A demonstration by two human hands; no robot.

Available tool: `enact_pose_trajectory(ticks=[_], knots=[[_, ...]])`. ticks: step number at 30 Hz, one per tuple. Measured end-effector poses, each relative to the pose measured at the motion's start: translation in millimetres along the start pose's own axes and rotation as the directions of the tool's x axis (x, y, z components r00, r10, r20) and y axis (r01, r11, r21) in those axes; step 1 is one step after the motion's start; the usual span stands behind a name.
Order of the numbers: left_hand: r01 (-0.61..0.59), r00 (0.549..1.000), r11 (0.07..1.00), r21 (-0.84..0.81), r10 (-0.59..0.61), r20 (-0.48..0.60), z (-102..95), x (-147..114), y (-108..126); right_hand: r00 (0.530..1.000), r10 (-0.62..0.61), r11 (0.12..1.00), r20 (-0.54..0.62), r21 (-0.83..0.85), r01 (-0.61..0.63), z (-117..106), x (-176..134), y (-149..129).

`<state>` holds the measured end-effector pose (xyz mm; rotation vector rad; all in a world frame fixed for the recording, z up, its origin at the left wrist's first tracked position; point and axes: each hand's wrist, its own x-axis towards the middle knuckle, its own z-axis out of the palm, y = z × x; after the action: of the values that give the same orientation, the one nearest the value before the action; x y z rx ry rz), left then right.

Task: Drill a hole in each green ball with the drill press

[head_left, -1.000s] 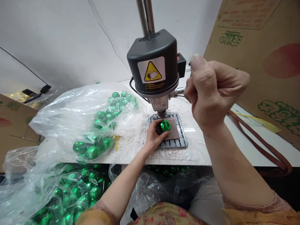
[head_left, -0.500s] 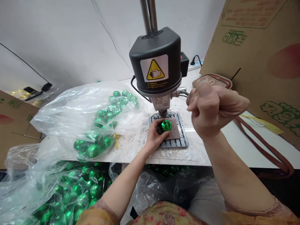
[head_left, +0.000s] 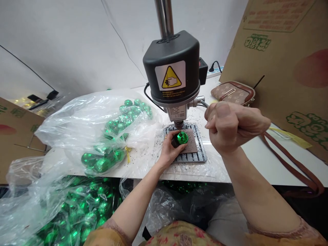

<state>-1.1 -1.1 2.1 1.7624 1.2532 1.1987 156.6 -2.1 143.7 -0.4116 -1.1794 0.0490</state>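
Right under the black-housed drill press (head_left: 171,70), the tip below the chuck is hard to make out, and the bare left hand (head_left: 169,147) covers some of the shiny green faceted ball (head_left: 182,137). The silver metal lever (head_left: 201,101) vanishes into the bare right hand (head_left: 228,124), fist closed round it. Left one's gripping the ball: fingers at its 10 o'clock, thumb at 6, ball on a flat brown square board (head_left: 192,146). Crumb-speckled white table (head_left: 217,153) underneath, clear plastic bag (head_left: 65,118) of green balls at 9 o'clock, big brown cardboard box (head_left: 279,65) cut off at 2.
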Motion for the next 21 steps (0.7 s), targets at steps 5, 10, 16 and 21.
enact_pose_trajectory(ticks=[5,10,16,21], knots=[[-0.004,1.000,1.000,0.021,0.004,0.009,0.2,0,0,0.999,-0.035,0.998,-0.030,-0.049,0.033,0,-3,1],[0.001,1.000,1.000,-0.006,-0.001,-0.005,0.8,0,0,0.996,-0.072,0.995,-0.050,-0.066,0.068,0,-5,5],[-0.005,1.000,1.000,-0.016,0.005,0.000,0.3,0,0,0.989,-0.143,0.989,0.031,0.030,0.142,-8,-12,13],[-0.006,1.000,1.000,-0.001,0.006,0.002,1.5,-1,-1,0.999,-0.039,0.999,0.028,0.024,0.039,-4,-6,2]])
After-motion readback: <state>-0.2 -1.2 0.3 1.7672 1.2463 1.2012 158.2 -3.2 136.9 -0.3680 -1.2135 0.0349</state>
